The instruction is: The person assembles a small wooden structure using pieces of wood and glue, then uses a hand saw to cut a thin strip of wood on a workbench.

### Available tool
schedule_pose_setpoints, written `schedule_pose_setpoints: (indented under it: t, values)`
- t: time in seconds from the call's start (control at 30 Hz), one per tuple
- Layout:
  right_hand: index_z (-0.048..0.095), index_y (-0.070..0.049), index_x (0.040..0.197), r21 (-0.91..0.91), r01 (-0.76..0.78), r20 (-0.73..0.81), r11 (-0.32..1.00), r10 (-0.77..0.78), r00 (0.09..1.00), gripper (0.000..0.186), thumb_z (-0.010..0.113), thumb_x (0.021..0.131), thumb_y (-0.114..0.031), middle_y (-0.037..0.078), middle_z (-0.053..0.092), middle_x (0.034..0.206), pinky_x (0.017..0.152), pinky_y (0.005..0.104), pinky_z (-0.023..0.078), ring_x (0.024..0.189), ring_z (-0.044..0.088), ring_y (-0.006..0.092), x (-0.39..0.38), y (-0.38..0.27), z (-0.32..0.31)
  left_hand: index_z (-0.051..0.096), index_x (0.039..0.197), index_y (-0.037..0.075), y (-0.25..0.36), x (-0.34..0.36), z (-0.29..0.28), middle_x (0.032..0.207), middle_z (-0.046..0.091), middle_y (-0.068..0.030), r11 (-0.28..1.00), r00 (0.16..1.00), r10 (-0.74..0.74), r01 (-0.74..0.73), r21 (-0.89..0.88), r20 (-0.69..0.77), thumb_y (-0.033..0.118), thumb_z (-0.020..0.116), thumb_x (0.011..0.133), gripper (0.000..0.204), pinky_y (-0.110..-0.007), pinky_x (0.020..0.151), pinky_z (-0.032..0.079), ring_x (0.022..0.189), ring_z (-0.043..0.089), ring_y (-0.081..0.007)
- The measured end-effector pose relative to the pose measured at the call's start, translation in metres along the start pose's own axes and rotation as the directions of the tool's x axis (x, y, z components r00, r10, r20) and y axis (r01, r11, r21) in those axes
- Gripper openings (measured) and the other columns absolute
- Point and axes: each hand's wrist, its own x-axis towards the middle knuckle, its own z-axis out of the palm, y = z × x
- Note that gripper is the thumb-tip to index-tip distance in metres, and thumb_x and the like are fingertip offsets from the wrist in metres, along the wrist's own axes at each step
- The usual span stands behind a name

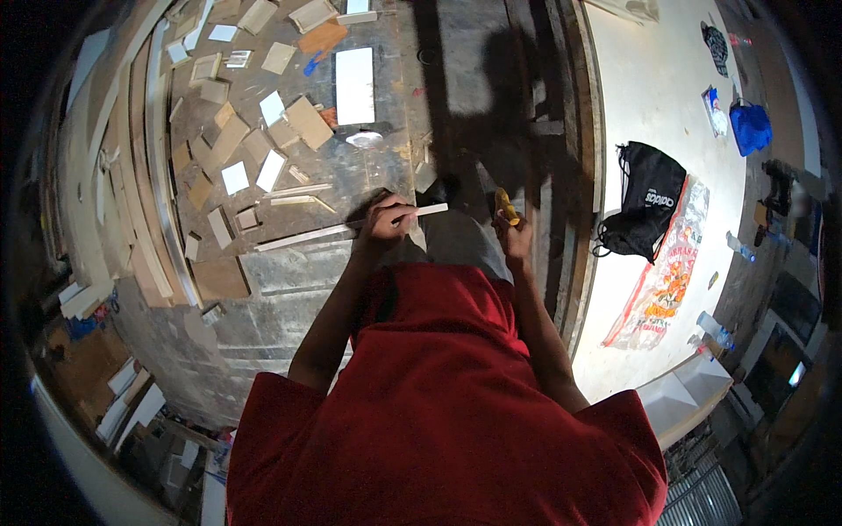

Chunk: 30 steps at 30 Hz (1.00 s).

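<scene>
Left hand: fingers are pinching a pale strip, jutting right of them.
Right hand: fingers are gripping a yellow handle.

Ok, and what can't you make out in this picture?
Wooden strip: head view, left hand hides where it's held; how far it continues leftward is unclear.
Yellow-handled tool: head view, right hand covers part of the handle; dark shadow obscures its far end.
Black bag: head view, its fabric hides any contents.
Long boards: head view, top edge cuts off their far ends.
</scene>
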Motion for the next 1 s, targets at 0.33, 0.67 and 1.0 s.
schedule_pose_setpoints:
  t: [0.33, 0.67, 1.0]
  values:
    - [0.064, -0.005, 0.088, -0.062, -0.036, 0.008, 0.997, 0.037, 0.999, 0.023, 0.07, 0.094, -0.026, -0.005, 0.055, 0.066, 0.049, 0.0247, 0.034, 0.054, 0.045, 0.005, -0.002, -0.001, -0.015, 0.07, 0.079, 0.005, -0.011, -0.004, -0.01, 0.083, 0.065, -0.011, 0.98, 0.983, 0.154, -0.14, 0.138, -0.096, 0.008, 0.071, 0.074, 0.006, -0.042, 0.074, 0.05, 0.081, 0.062, -0.0323]
    - [0.063, -0.006, 0.089, -0.1, 0.005, 0.183, 0.995, 0.014, 0.983, 0.028, 0.066, 0.098, -0.033, -0.002, 0.057, 0.068, 0.053, 0.0241, 0.037, 0.059, 0.049, 0.0058, -0.037, -0.065, 0.019, 0.072, 0.079, 0.008, 0.0, 0.001, 0.0, 0.084, 0.066, -0.0064, 0.969, 0.986, 0.13, -0.104, 0.222, -0.103, 0.013, 0.075, 0.074, 0.008, -0.042, 0.079, 0.045, 0.084, 0.058, -0.0291]
    - [0.06, -0.01, 0.083, 0.061, -0.145, 0.141, 0.987, 0.136, 0.981, 0.03, 0.066, 0.097, -0.035, -0.005, 0.053, 0.064, 0.042, 0.0244, 0.027, 0.046, 0.041, 0.0049, -0.086, -0.093, 0.04, 0.074, 0.086, 0.009, -0.003, -0.001, -0.027, 0.087, 0.066, -0.0052, 0.967, 0.981, 0.191, -0.19, 0.171, 0.011, 0.007, 0.075, 0.076, 0.01, -0.042, 0.079, 0.045, 0.086, 0.058, -0.0293]
